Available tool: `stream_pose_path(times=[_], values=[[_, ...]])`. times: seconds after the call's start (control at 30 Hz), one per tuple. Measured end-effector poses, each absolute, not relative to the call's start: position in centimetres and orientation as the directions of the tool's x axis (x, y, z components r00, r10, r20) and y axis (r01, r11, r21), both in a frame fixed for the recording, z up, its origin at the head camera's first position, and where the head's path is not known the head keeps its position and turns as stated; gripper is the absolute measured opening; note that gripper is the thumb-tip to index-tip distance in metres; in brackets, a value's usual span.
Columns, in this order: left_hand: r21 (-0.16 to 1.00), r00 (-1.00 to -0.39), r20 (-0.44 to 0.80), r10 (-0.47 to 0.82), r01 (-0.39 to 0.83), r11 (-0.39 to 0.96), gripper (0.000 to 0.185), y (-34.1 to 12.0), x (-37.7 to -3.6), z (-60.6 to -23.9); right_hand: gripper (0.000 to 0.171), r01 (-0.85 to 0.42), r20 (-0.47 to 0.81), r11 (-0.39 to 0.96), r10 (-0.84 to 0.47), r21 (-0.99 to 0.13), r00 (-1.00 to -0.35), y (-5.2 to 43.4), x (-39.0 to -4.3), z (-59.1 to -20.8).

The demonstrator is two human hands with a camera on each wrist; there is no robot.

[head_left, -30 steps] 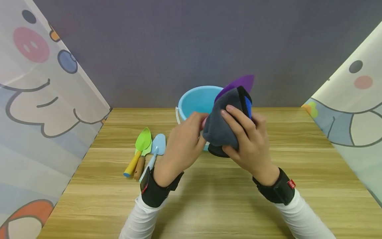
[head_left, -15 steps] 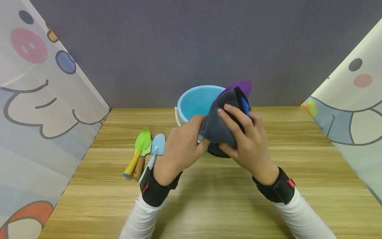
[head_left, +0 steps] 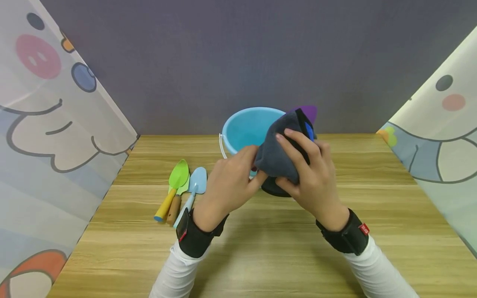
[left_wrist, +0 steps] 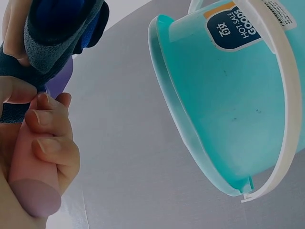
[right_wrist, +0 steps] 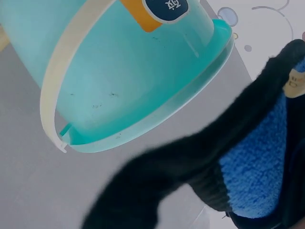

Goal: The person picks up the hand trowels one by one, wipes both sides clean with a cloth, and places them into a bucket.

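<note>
My left hand [head_left: 229, 180] grips a small trowel by its pink handle [left_wrist: 35, 167], fingers wrapped round it in the left wrist view. The trowel's purple blade [head_left: 310, 112] pokes out past a dark grey and blue cloth [head_left: 277, 151]. That cloth is folded about the trowel, and my right hand [head_left: 313, 178] holds it with fingertips on top and thumb below. Blue pile [right_wrist: 259, 162] and a black edge of the cloth show in the right wrist view. Most of the blade is hidden by the cloth. Both hands are close together above the table.
A light blue bucket [head_left: 242, 128] with a white handle [left_wrist: 288, 90] stands behind my hands, near the back wall. To the left lie a yellow-handled green trowel [head_left: 179, 174], another with a brown handle [head_left: 174, 209], and a light blue trowel [head_left: 198, 179] on the wooden table [head_left: 261, 256].
Less of the purple blade shows above the cloth, its tip sitting lower than before. Both hands keep nearly the same place, and the pink handle has gone from sight in the head view.
</note>
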State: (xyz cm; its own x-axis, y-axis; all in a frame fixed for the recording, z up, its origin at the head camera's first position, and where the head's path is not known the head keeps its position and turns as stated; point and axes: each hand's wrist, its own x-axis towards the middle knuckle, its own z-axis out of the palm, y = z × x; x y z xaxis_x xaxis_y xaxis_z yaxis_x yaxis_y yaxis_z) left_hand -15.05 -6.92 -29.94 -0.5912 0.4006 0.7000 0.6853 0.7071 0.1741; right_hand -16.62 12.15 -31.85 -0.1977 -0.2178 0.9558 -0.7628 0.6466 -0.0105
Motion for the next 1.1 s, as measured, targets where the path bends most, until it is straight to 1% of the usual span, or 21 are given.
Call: stream_pose_path(times=[0.3,0.6,0.9,1.1], values=[[0.156,-0.582,0.708,0.401,0.682,0.715,0.014,-6.79,-15.04,-29.97,0.056,-0.755,0.957,0.655,-0.198,-0.031,-0.211,12.37,-16.56,-31.76],[0.123,-0.540,0.737,0.407,0.699,0.704,0.013,-6.69,-15.19,-30.14,0.052,-0.754,0.966,0.655,-0.156,-0.054,-0.205,12.33,-16.36,-31.67],[0.070,-0.510,0.757,0.408,0.684,0.726,0.013,-6.66,-15.37,-30.20,0.046,-0.759,0.965,0.647,-0.144,-0.076,-0.220,12.41,-16.37,-31.56],[0.035,-0.472,0.780,0.411,0.689,0.724,0.012,-6.65,-15.33,-30.11,0.054,-0.761,0.964,0.642,-0.132,-0.096,-0.233,12.57,-16.26,-31.43]])
